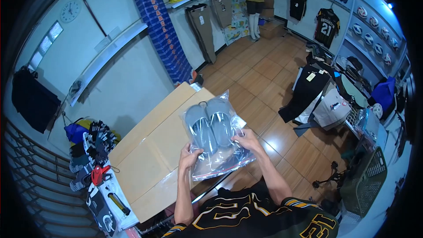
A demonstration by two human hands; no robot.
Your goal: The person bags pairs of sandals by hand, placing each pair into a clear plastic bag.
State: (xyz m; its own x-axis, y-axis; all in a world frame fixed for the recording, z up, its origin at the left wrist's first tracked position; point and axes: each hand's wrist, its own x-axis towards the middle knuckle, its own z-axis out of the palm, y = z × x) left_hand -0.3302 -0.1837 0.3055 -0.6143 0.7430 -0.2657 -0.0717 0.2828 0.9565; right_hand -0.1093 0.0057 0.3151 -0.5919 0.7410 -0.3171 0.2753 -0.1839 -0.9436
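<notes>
A clear plastic bag with a red strip along its lower edge holds a pair of grey slide sandals. My left hand is closed on the bag's left side, and my right hand grips its right side, near a white label. The bag is held up over the right edge of a large cardboard box. Both sandals lie side by side inside the bag.
A red tape dispenser and a yellow-black cutter lie left of the box. Clothes are piled at the right, above a green basket. Tiled floor extends ahead toward a mannequin and shelves of balls.
</notes>
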